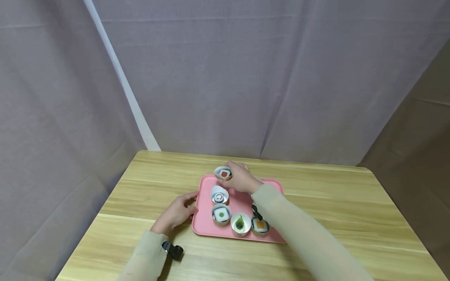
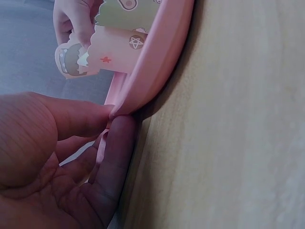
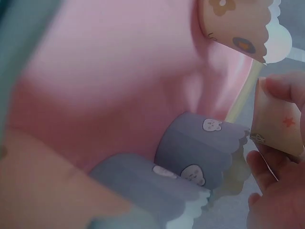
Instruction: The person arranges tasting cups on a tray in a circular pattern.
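Note:
In the head view my right hand (image 1: 241, 178) grips a small paper cup (image 1: 218, 175) above the tray's far left corner. Inside that cup lies a toy sushi roll (image 1: 224, 173), white with a red centre. The right wrist view shows the held cup (image 3: 276, 121) between thumb and fingers. My left hand (image 1: 178, 210) is at the left edge of the pink tray (image 1: 204, 228). Its thumb and fingers pinch the tray rim (image 2: 143, 93) in the left wrist view. The tray carries several more cups with sushi pieces, including a green-dotted roll (image 1: 221, 214).
Along the tray's near side stand a cup with a green leaf-like piece (image 1: 240, 222) and one with an orange-centred roll (image 1: 260, 225). Grey-blue cups (image 3: 195, 148) show in the right wrist view. My right forearm hides part of the tray. Grey curtains (image 1: 211, 97) surround the wooden table (image 1: 334, 203).

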Motion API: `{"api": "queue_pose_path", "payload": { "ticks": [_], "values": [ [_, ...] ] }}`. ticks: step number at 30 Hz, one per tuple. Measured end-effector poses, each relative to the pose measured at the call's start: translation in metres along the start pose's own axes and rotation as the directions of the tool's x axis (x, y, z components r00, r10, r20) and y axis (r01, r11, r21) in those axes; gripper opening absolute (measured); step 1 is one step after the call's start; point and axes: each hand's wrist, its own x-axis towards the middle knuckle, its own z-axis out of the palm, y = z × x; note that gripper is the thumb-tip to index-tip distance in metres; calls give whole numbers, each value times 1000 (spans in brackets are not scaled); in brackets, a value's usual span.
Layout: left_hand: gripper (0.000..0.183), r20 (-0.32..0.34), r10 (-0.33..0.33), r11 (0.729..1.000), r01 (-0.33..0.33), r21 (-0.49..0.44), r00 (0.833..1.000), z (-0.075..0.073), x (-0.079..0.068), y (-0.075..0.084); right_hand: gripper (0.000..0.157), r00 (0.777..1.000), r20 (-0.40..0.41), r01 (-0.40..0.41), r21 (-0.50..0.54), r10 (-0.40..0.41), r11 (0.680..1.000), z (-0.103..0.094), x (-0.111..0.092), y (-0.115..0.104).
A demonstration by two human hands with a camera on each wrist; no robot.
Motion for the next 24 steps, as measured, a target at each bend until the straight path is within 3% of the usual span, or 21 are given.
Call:
{"api": "queue_pose_path", "payload": {
  "ticks": [13, 20, 24],
  "values": [
    [54, 32, 17, 1000, -17, -1, 999, 10, 2, 4, 44, 1000, 6, -14, -119, 14, 993, 2, -1, 10],
    [54, 26, 8, 1000, -8, -7, 1000, 12, 4, 4, 51, 996, 66, -48, -148, 58, 988, -3, -3, 7],
    [55, 28, 13, 1000, -12, -11, 1000, 11, 4, 5, 52, 994, 101, -29, -155, 45, 987, -5, -4, 5]
  ]
}}
